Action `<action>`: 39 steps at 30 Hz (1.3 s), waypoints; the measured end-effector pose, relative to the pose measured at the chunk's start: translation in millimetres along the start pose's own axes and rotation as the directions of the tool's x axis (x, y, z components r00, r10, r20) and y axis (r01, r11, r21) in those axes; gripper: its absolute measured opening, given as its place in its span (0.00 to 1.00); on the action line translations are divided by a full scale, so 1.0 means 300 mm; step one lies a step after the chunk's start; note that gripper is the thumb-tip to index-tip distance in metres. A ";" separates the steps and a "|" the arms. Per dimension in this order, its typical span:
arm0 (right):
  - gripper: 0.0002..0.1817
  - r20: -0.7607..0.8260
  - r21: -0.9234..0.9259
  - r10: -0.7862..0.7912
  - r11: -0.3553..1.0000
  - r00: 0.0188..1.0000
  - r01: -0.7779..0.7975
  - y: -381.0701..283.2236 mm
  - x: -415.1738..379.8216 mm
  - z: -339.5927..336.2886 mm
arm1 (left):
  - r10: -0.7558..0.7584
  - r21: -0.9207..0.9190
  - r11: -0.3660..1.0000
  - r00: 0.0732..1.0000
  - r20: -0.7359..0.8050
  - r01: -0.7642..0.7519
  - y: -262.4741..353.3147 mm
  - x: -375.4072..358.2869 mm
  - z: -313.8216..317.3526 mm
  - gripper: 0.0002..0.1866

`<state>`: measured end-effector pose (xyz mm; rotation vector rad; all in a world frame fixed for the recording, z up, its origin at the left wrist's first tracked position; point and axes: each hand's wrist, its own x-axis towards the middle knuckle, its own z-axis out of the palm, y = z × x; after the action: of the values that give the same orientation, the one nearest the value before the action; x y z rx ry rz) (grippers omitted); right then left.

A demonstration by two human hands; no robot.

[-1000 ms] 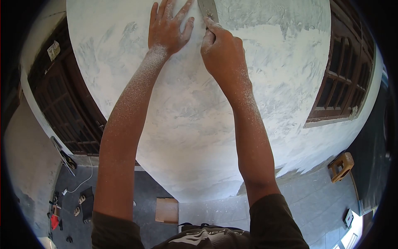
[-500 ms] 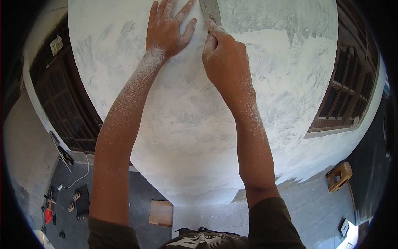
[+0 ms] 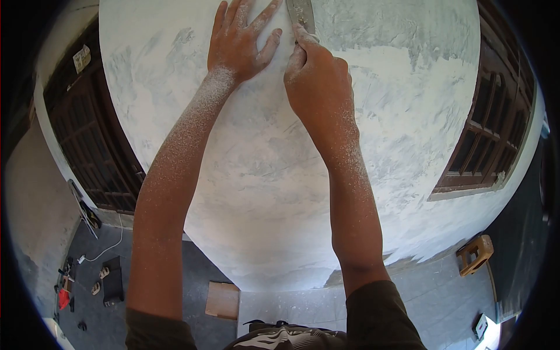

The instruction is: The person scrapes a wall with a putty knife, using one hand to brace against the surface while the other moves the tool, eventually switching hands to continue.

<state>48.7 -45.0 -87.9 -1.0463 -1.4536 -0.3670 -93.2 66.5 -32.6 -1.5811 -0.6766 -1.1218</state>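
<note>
My right hand (image 3: 319, 79) is closed around a putty knife (image 3: 301, 14), its index finger stretched along the blade. The blade lies close against the wall (image 3: 262, 192) at the top of the view, and its far end is cut off by the frame. To the left, my left hand (image 3: 238, 44) rests with spread fingers on the same wall, holding nothing. White dust covers both hands and forearms. The wall is patchy white and grey, with a rougher grey area to the right of the blade.
A dark wooden door (image 3: 87, 128) stands left, a barred wooden window (image 3: 487, 128) right. Below are a brown stool (image 3: 475, 255), a cardboard piece (image 3: 222, 300), a white cable (image 3: 111, 248), sandals (image 3: 100, 281) on a dark mat, and small items including something red (image 3: 63, 300).
The view has shifted slightly. Both hands keep nearly the same place on the wall, the putty knife still in my right hand.
</note>
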 end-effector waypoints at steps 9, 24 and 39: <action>0.20 -0.039 -0.033 -0.020 0.999 0.999 0.019 0.012 0.015 0.006 | 0.021 0.023 1.000 1.000 -0.023 -0.020 -0.004 0.005 0.009 0.33; 0.20 0.049 -0.052 0.041 0.998 0.998 -0.038 0.019 -0.028 -0.001 | 0.029 -0.035 0.999 0.999 -0.034 -0.030 -0.009 0.005 0.002 0.32; 0.20 -0.018 -0.030 0.007 1.000 1.000 -0.007 -0.004 0.034 0.001 | 0.027 -0.022 0.999 0.999 -0.029 -0.028 -0.014 0.003 0.011 0.33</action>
<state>49.2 -41.6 -78.4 -1.0696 -1.4323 -0.3936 -95.4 70.8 -30.3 -1.5854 -0.6233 -1.1337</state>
